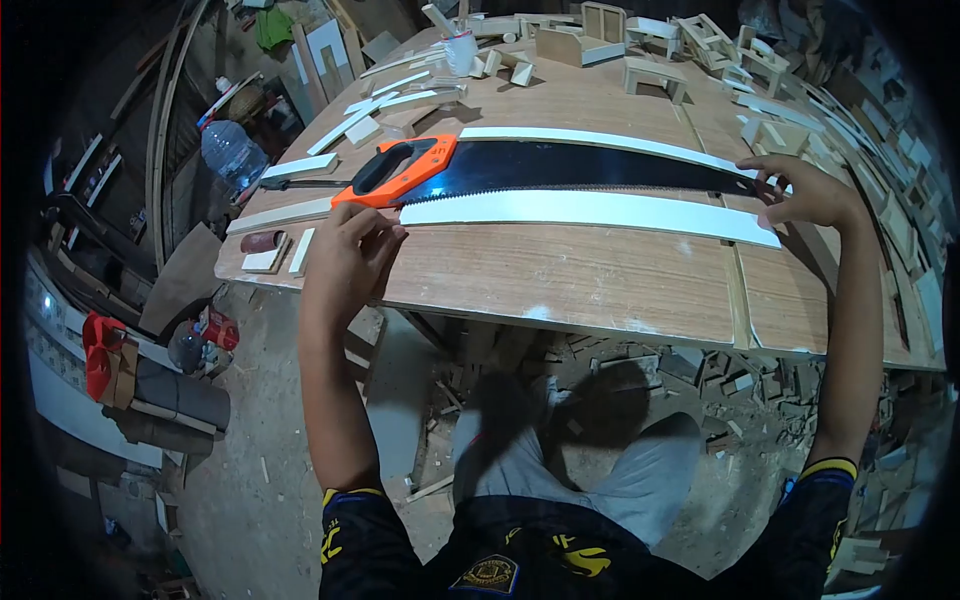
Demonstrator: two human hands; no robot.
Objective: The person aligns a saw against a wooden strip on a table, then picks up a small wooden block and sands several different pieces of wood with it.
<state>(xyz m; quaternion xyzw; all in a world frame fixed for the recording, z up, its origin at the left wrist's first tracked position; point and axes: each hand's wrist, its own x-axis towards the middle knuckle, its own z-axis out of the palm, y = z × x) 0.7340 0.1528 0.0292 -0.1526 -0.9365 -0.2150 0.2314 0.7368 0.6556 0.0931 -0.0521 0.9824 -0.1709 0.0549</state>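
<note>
A hand saw with an orange and black handle [408, 172] lies on the wooden table, its dark blade [580, 166] pointing right. Along its toothed edge runs a white strip [590, 211]; a second white strip [600, 140] lies along the far edge. My left hand [362, 238] is closed, fingers bent together beside the bottom of the saw handle and the near strip's left end. What those fingers pinch, if anything, is hidden. Around the saw's tip, my right hand [812, 192] has thumb and fingers apart, thumb at the near strip and a finger at the far strip's end.
Small wooden pieces [268, 252] lie at the table's left front. Behind the saw are more strips [365, 125], a white cup [461, 53] with sticks, and a wooden box [582, 45]. Small wooden frames [655, 78] stand back right. Offcuts [690, 365] cover the floor below.
</note>
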